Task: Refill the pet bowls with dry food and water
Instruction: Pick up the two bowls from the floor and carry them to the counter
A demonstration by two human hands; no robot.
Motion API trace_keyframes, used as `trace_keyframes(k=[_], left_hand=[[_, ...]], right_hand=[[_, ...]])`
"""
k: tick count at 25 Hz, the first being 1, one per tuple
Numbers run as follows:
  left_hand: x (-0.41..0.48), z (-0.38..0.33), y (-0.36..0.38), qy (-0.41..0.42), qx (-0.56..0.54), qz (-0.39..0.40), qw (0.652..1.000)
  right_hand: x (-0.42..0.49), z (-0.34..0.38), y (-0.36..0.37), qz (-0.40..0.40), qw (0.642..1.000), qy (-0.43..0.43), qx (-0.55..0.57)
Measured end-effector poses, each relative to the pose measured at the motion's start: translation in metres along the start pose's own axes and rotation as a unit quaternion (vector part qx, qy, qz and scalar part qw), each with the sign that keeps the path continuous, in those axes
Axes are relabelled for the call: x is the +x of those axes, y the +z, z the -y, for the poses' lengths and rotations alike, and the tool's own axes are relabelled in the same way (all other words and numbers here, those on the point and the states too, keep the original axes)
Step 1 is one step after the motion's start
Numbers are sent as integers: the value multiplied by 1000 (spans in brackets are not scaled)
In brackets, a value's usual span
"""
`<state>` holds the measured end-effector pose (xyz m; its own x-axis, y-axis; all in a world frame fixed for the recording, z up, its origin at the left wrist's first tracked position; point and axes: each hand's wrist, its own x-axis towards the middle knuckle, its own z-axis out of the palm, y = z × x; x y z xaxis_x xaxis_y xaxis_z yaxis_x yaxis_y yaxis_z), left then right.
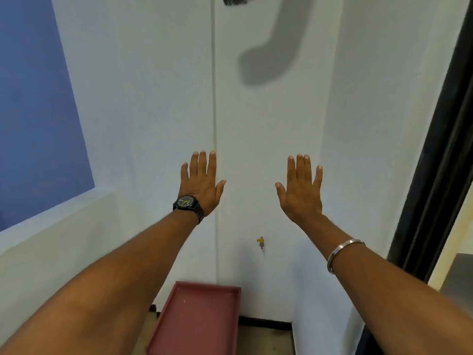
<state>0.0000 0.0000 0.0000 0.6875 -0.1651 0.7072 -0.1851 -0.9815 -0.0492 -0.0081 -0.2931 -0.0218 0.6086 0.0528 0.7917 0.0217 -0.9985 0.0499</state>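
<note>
My left hand (201,184) is stretched out in front of me with straight, spread fingers and holds nothing; a black watch sits on its wrist. My right hand (300,187) is held out the same way, flat and empty, with a metal bangle on the forearm. Both hands hover before a white wall corner. Low on the wall between my arms is a small tap with a yellow handle (260,242). No pet bowl, food or water container shows in the head view.
A red rectangular tray (163,326) lies on the floor in the corner below my hands. A low white ledge (64,226) runs along the left under a blue wall. A black door frame (440,175) stands at the right.
</note>
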Motion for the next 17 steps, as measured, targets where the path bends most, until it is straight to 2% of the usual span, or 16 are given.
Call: trace_keyframes(k=[7, 17], left_hand=[[-105, 4, 47, -29, -29, 117, 992], [-258, 64, 76, -152, -42, 232, 960]], right_hand=[[-101, 36, 56, 100, 992, 15, 77], [-213, 139, 99, 258, 954, -27, 151]])
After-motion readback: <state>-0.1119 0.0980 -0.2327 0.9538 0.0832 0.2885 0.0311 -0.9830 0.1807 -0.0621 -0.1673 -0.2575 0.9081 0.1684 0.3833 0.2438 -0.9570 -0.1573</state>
